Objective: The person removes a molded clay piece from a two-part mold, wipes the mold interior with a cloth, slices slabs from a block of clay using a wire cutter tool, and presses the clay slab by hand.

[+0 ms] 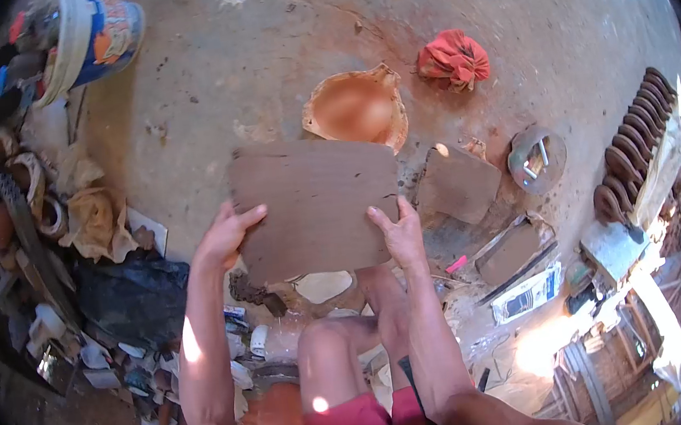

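Note:
A flat, roughly rectangular slab of brown clay (315, 211) is held up in front of my knees. My left hand (227, 232) grips its left edge, thumb on the upper face and fingers hidden beneath. At the right edge my right hand (398, 229) holds it the same way. Just beyond the slab lies a shallow mould (354, 108) with a ragged rim and a reddish hollow; the slab hides its near edge. A second brown clay slab (461, 182) rests on the floor to the right.
A red cloth bundle (454, 60) sits beyond the slabs. To the right are a round container (536, 160), a clay-filled frame (515, 253) and a row of curved brown pieces (638, 136). A bucket (98, 38) stands far left, above piled clutter and a black sheet (132, 299).

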The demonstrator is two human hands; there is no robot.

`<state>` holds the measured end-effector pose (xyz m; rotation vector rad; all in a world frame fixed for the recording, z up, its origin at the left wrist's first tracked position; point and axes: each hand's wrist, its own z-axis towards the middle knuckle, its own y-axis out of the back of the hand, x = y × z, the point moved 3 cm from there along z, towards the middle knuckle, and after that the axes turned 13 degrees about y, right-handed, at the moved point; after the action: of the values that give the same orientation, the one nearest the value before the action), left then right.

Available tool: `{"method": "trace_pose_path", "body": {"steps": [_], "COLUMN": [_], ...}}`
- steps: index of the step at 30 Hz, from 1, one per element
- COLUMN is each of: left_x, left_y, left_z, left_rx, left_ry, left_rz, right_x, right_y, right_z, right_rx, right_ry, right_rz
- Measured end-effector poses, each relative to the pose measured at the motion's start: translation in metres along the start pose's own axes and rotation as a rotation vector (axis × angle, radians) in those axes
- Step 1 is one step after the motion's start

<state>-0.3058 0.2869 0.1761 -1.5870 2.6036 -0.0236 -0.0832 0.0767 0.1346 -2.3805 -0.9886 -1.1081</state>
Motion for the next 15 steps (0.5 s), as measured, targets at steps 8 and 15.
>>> {"method": "trace_pose_path", "body": {"steps": [8, 15], "left_x": [-0.075, -0.139], "left_y": [-0.075, -0.097], "left_z": [0.188, 0.313], "left_rx": [0.268, 0.351], "left_ry": [0.046, -0.108], "left_rz": [0.352, 0.591], "right_x": [-0.072, -0.130], "right_y": [0.035, 0.020], "right_z": [0.059, 0.145], "right_rx": [-0.433, -0.613], "right_ry": [0.182, 0.301], "right_rz": [-0.221, -0.257]}}
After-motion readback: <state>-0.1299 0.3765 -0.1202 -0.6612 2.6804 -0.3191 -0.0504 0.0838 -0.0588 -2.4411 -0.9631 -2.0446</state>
